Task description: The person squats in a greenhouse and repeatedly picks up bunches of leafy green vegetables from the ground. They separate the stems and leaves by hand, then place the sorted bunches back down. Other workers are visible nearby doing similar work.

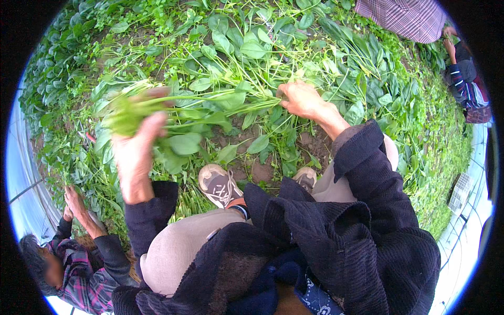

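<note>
My left hand [136, 157], blurred by motion, is closed around a bunch of leafy greens [128, 116] that look like spinach. Long pale stems [204, 96] stretch from that bunch across to the right. At their far end my right hand [302, 99] pinches stems between thumb and fingers, low over the bed. Broad loose leaves [252, 49] lie spread on the ground beyond both hands. Below the stems, a single leaf [258, 144] rests above bare brown soil [262, 171].
My shoes [218, 183] stand on the soil just below the greens. A co-worker [78, 256] is close at lower left; another person [470, 84] is at far right. Plaid cloth [405, 17] shows at top right. A small red object [90, 137] lies left of my left hand.
</note>
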A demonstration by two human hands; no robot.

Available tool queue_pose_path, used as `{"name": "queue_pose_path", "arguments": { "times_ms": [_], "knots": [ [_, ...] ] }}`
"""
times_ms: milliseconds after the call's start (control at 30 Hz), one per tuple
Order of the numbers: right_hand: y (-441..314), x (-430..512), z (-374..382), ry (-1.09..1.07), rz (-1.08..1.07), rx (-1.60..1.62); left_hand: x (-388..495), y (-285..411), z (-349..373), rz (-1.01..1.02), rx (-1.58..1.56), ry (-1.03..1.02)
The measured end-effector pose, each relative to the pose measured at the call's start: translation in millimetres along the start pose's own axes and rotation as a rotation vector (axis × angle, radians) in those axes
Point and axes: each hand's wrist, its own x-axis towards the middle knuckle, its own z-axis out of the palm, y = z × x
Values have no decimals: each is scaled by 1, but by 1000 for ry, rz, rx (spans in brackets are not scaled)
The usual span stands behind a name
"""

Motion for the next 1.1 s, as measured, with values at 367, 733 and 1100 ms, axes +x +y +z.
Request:
{"name": "queue_pose_path", "arguments": {
  "times_ms": [367,733,1100],
  "knots": [
    [-19,-9,-37,195,-148,532,-11,75,-106,383,325,-175],
    [-40,-22,-73,473,-164,515,19,33,17,57,495,-658],
    [-70,-38,-93,244,-377,1304,46,10,61,-156,142,-817]
  ]
}}
